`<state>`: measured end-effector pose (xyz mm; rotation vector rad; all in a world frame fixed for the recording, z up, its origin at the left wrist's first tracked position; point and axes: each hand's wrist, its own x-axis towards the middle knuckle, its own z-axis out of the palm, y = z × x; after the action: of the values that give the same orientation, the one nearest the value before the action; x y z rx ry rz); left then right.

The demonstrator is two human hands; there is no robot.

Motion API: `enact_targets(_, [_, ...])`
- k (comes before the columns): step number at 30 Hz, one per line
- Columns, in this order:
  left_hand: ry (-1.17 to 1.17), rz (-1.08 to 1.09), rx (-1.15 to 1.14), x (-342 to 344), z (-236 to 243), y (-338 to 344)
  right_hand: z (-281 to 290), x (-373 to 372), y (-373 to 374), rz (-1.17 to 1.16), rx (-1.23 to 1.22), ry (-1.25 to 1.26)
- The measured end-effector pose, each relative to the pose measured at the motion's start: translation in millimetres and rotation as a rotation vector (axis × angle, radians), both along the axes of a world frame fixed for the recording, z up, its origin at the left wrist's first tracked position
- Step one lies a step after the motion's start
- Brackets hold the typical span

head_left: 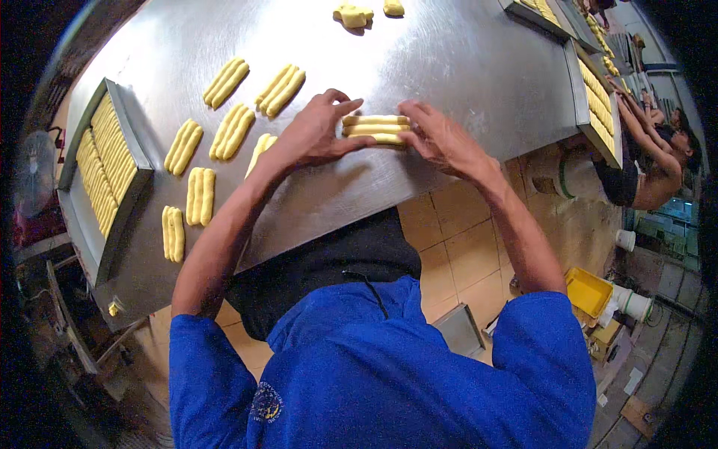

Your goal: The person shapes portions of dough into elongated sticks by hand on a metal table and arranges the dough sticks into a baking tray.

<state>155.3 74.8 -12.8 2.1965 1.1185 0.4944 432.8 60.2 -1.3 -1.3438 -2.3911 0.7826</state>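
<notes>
Between my hands, near the table's front edge, a set of yellow dough strips point(374, 129) lies side by side. My left hand point(323, 129) grips its left end, thumb along the near strip and fingers at the far side. At the right end my right hand point(441, 137) curls its fingers and thumb around the strips. More sets of dough strips point(232, 132) rest on the metal table point(336, 202) to the left, one partly hidden behind my left forearm. A metal tray point(123, 142) at the far left holds tightly packed rows of dough strips.
Dough lumps point(353, 15) sit at the table's far side. Another filled tray point(598, 105) stands on the right edge, with a person point(658, 157) beside it. A yellow crate point(588, 292) and a flat metal tray point(459, 331) are on the tiled floor.
</notes>
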Motion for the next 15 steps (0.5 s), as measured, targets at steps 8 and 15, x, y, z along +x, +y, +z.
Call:
enact_targets(8, [-0.099, 0.106, 0.258, 5.4, -28.2, -16.8, 11.0, -18.7, 0.5, -0.072, -0.083, -0.178])
enact_targets(15, [-0.126, 0.206, 0.227, -2.8, -26.7, -33.6, 8.5, -14.7, 13.4, -0.427, -0.322, 0.384])
